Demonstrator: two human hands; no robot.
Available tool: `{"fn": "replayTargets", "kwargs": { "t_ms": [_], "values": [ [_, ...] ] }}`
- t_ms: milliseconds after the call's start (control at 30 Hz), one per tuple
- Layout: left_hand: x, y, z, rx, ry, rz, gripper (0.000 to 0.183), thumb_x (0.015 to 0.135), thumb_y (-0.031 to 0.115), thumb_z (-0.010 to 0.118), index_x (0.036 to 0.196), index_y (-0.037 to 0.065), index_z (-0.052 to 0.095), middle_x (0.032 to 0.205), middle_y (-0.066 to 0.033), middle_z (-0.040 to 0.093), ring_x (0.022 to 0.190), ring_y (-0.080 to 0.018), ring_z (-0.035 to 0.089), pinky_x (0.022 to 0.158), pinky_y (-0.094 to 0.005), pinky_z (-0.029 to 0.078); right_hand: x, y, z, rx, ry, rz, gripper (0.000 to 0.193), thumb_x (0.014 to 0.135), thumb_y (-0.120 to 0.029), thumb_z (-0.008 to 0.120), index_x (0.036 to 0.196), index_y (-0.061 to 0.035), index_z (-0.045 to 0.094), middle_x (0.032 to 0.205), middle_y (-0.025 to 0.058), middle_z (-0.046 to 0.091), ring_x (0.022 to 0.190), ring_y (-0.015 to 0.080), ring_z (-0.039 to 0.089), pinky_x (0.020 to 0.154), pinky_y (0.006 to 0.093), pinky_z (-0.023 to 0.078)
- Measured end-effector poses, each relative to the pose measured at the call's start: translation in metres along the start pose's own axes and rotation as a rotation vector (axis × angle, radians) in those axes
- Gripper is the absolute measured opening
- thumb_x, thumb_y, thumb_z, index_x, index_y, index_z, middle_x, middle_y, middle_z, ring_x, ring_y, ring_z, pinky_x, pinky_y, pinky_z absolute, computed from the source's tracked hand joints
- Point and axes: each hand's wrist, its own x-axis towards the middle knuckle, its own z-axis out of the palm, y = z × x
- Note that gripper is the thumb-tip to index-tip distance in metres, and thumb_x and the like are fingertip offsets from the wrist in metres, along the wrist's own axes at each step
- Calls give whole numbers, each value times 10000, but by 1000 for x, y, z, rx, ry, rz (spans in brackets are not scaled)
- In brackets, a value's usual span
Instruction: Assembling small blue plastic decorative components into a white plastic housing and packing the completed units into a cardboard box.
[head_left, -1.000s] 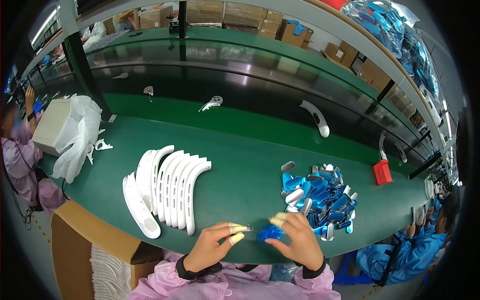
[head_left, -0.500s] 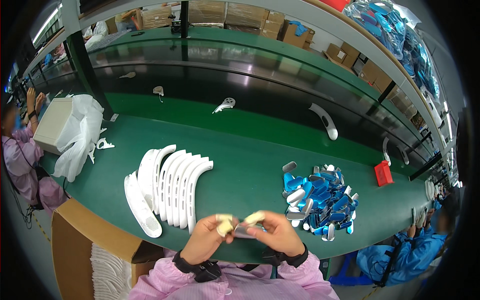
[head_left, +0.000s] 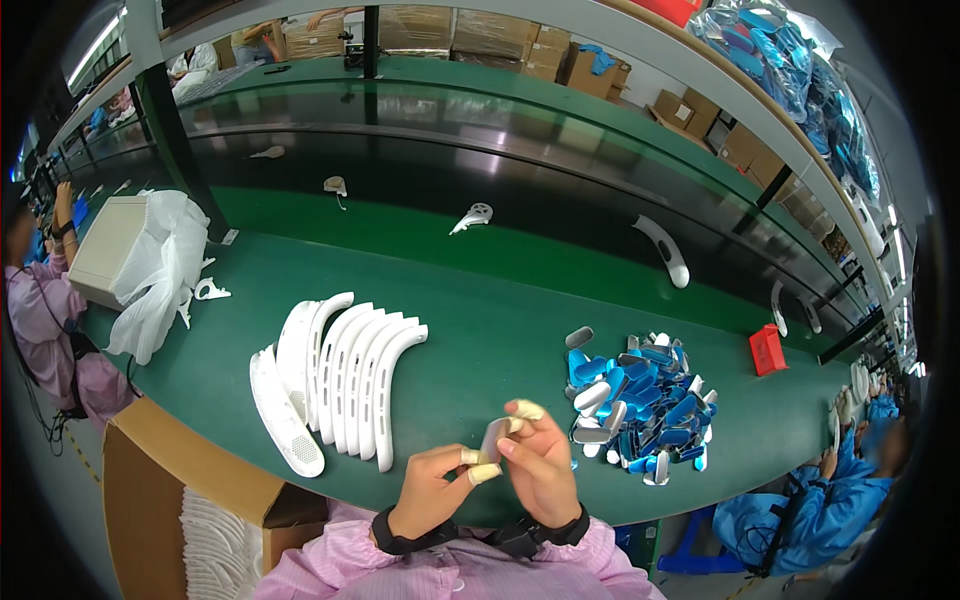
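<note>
The workshop room runs along the top of the frame, with cardboard boxes point(head_left: 410, 30) at the back; a co-worker in pink point(head_left: 42, 310) sits at the left edge, another in blue point(head_left: 830, 510) at the lower right. My green tabletop point(head_left: 490, 350) spreads across the middle, with a glossy dark strip point(head_left: 400, 172) beyond it. An open carton point(head_left: 185, 455) fills the lower left. On the tabletop, left of centre, white curved parts point(head_left: 342, 385) lie side by side; right of centre is a loose heap of blue and silver pieces point(head_left: 645, 400).

Low in the centre, my right hand point(head_left: 543, 472) pinches a small pale grey piece point(head_left: 492, 443). My left hand point(head_left: 432, 492) is narrow, fingertips at its lower end; I cannot tell whether they grip. I judge this step to be fingertip work on one piece; the next move seems to call for a steady right-hand pinch.
</note>
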Motion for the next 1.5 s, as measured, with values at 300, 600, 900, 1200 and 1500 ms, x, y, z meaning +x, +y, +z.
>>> {"fn": "replayTargets", "kwargs": {
  "t_ms": [300, 600, 900, 1200, 1500],
  "values": [
    [4, 4, -18, 37, -155, 394, 113, 824, 68, 694, 755, 32, 612, 685, -59, 589, 630, -135, 568, 537, -283, 430, 0, -15, -22, 36, -238, 261, 356, 877, 39, 569, 1232, 41, 533, 944, 71, 606, 829, 134, 560, 812, 298, 463],
    [23, -1, -47, 530, 325, 82, 399, 849, -38, 548, 1240, -12, 470, 1095, -195, 546, 985, -299, 542, 850, -371, 438, 12, -20, -24, 292, -118, 174, 333, 893, 18, 516, 1226, 17, 530, 917, 157, 643, 887, 288, 628, 882, 412, 472],
    [19, 3, -36, 781, 125, 42, 736, 695, -148, 593, 1384, -12, 370, 1223, -254, 436, 1058, -401, 495, 905, -438, 421, 12, -28, -19, 214, -62, 181, 337, 875, 11, 539, 1212, 7, 537, 884, 148, 638, 831, 265, 623, 827, 396, 477],
    [18, 4, -49, 268, -51, -136, 685, 812, -100, 514, 1447, 11, 281, 1326, -187, 452, 1190, -311, 485, 992, -363, 395, 11, -37, -9, -140, -2, 69, 366, 852, 22, 586, 1215, 15, 540, 892, 95, 629, 777, 180, 609, 781, 335, 495],
    [6, 37, -42, -951, -224, -333, 833, 833, -22, 584, 1503, 69, 98, 1382, -145, 423, 1218, -190, 473, 977, -303, 409, 9, -37, 18, -535, -82, 26, 372, 819, 89, 622, 1186, 50, 572, 918, 41, 620, 828, 68, 577, 761, 211, 487]
  ]
}}
